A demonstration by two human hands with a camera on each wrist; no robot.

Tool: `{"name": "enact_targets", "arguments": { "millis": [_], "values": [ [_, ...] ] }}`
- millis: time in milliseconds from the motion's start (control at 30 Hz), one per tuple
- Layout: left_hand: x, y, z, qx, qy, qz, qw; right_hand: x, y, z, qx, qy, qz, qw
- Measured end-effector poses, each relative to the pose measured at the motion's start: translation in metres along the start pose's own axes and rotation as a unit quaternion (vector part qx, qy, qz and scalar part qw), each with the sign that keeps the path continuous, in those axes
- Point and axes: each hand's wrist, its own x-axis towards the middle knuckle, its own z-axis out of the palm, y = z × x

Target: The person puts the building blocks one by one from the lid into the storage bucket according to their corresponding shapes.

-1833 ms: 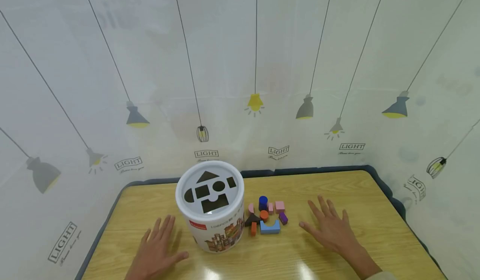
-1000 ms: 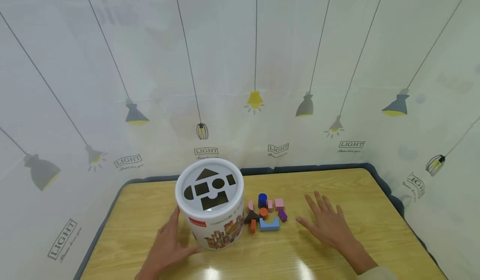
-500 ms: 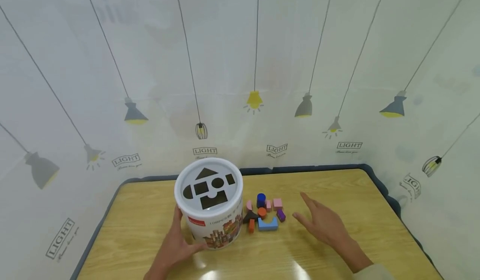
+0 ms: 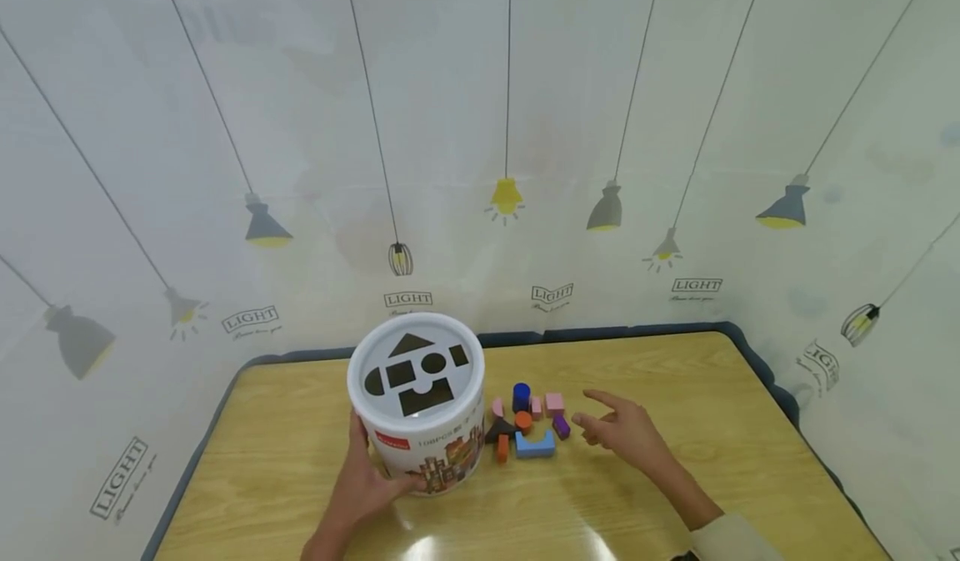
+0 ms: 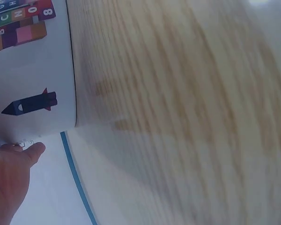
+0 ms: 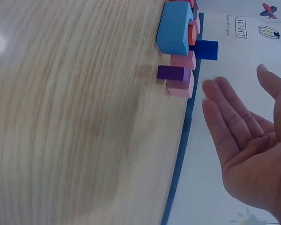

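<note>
A white toy-block bucket (image 4: 431, 453), printed with buildings, stands upright; its lid (image 4: 442, 401) has several shaped holes. My left hand (image 4: 363, 482) grips its lower left side, thumb across the front and fingers partly hidden. In the left wrist view, the hand (image 5: 9, 176) touches the bucket wall. To the bucket's right lie a blue cylinder (image 4: 521, 397), pink cube (image 4: 554, 403), purple block (image 4: 561, 426), light blue arch block (image 4: 535, 446), red-orange cylinder (image 4: 523, 421), orange block (image 4: 503, 448) and dark triangle (image 4: 499, 433). My right hand (image 4: 626, 436) hovers right of the purple block, holding nothing.
The wooden table (image 4: 660, 369) has a dark blue edge (image 4: 630, 331) against a pale wall curtain (image 4: 450, 127) printed with lamps. Small pink blocks (image 4: 536, 408) sit among the pile, close to the bucket's right side.
My left hand has moved right, from beside the bucket to gripping it. My right hand has moved left toward the blocks, its spread fingers drawing in. The blocks stay in place.
</note>
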Motion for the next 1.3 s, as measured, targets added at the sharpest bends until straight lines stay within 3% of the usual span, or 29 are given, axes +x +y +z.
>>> {"name": "enact_targets", "arguments": {
  "millis": [133, 333, 600, 767, 1100, 1300],
  "values": [
    [0.002, 0.001, 0.005, -0.010, 0.011, -0.017, 0.9998, 0.001, 0.003, 0.005, 0.086, -0.041, 0.015, 0.9954],
    [0.003, -0.001, 0.008, -0.017, 0.022, -0.045, 0.9986, 0.002, 0.007, 0.018, 0.146, -0.092, 0.026, 0.9846],
    [0.003, -0.004, 0.010, -0.013, 0.026, -0.046, 0.9985, 0.001, 0.010, 0.035, 0.158, -0.100, 0.018, 0.9822],
    [0.004, -0.002, 0.010, -0.008, 0.020, -0.049, 0.9986, 0.002, 0.014, 0.045, 0.189, -0.109, 0.021, 0.9756],
    [0.001, 0.033, 0.004, -0.002, 0.016, -0.081, 0.9966, 0.004, 0.011, 0.065, 0.198, -0.134, 0.027, 0.9706],
    [0.004, 0.038, 0.005, 0.007, 0.007, -0.091, 0.9958, 0.006, 0.013, 0.072, 0.189, -0.119, 0.037, 0.9740]
  ]
}}
